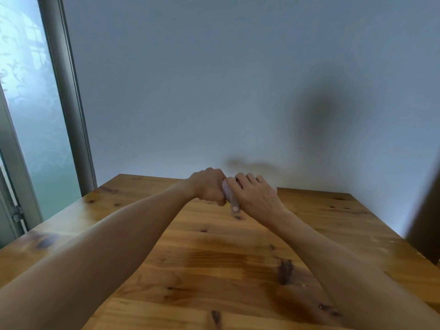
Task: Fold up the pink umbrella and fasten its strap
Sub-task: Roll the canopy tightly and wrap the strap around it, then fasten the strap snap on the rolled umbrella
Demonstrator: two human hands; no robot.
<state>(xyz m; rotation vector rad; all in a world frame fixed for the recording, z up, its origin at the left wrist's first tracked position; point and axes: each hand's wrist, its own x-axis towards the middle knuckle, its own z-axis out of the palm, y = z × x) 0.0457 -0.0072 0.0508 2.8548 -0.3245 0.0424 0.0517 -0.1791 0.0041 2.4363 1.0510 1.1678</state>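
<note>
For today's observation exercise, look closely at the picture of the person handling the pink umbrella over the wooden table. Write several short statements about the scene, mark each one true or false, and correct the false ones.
1. Both hands grip the umbrella. True: the left hand and the right hand close around it.
2. The umbrella is spread wide open. False: it is bundled small, mostly hidden between the hands.
3. The strap hangs loose below the hands. True.
4. The table is glass. False: it is knotty wood.
5. The person wears long sleeves. False: both forearms are bare.
</note>
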